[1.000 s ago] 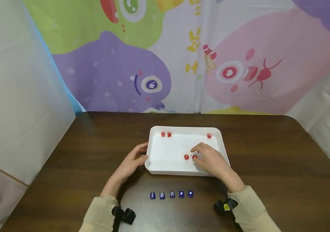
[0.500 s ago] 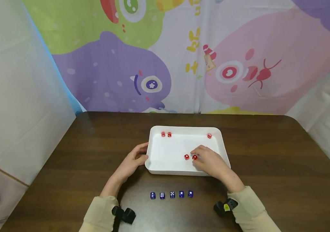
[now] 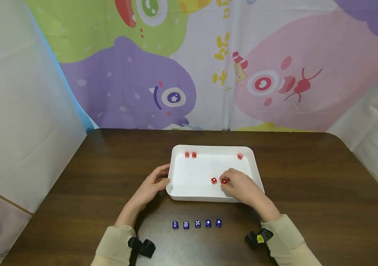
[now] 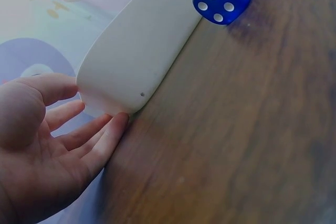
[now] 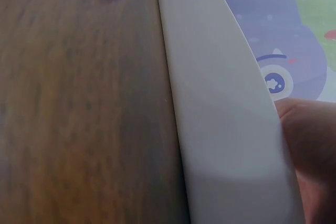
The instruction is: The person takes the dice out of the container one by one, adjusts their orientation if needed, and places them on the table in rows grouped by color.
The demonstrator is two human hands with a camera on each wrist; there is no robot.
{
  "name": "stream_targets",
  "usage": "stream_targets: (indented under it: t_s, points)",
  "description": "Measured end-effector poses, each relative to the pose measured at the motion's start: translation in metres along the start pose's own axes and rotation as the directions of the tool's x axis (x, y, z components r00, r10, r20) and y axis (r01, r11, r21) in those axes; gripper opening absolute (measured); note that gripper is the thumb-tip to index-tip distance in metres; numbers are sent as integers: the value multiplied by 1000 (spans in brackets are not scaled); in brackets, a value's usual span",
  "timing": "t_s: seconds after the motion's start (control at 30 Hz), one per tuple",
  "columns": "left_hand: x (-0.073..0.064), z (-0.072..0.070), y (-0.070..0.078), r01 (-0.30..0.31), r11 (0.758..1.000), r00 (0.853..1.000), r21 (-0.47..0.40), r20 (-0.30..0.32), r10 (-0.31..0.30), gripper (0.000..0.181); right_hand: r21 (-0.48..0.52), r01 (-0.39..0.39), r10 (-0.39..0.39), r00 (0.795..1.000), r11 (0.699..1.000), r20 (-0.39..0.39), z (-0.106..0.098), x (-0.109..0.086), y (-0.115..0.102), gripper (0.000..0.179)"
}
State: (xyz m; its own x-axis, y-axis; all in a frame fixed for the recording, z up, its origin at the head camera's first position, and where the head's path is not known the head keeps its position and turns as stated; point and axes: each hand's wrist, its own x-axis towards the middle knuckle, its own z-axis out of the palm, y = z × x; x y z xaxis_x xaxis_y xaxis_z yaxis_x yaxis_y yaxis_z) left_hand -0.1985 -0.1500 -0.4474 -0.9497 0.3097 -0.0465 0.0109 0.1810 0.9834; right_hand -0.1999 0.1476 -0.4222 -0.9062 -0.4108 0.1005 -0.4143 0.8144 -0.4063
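A shallow white tray (image 3: 195,170) lies on the table with several red dice inside. Fingertips of my left hand (image 3: 151,184) rest against its left end; the left wrist view shows the thumb and loosely extended fingers touching the tray's outer wall (image 4: 136,51). Over the tray's right half, my right hand (image 3: 242,188) pinches a red die (image 3: 224,181) between thumb and fingers. Just left of it sits another red die (image 3: 213,180). In the right wrist view the tray wall hides the fingertips and the pinched die; only part of the hand (image 5: 312,140) shows.
Two red dice (image 3: 190,154) sit near the tray's back left, one red die (image 3: 240,156) at its back right. In front of the tray, a row of several blue dice (image 3: 197,224) lies on the brown table (image 3: 308,184). A cartoon-printed cloth (image 3: 208,111) hangs behind.
My right thumb and fingers have closed in on the red die, which has shifted very slightly. The left hand stays at the tray's end.
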Motion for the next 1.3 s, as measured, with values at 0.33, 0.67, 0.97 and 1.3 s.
stream_targets:
  t_s: [0.33,0.67,0.97,1.3]
  points:
    - [-1,0,1,1,1000,1000,-5,4,-1,49,44,-71,70,997,997,29,-1,0,-1,6]
    - [0,1,1,2,1000,1000,-3,4,-2,49,36,-85,83,996,996,40,1,0,0,4]
    - [2,0,2,6,1000,1000,4,-1,-6,48,37,-76,75,997,996,36,-1,0,-2,2]
    - [1,0,1,9,1000,1000,-2,4,-9,49,39,-73,71,997,997,34,-1,-1,-4,5]
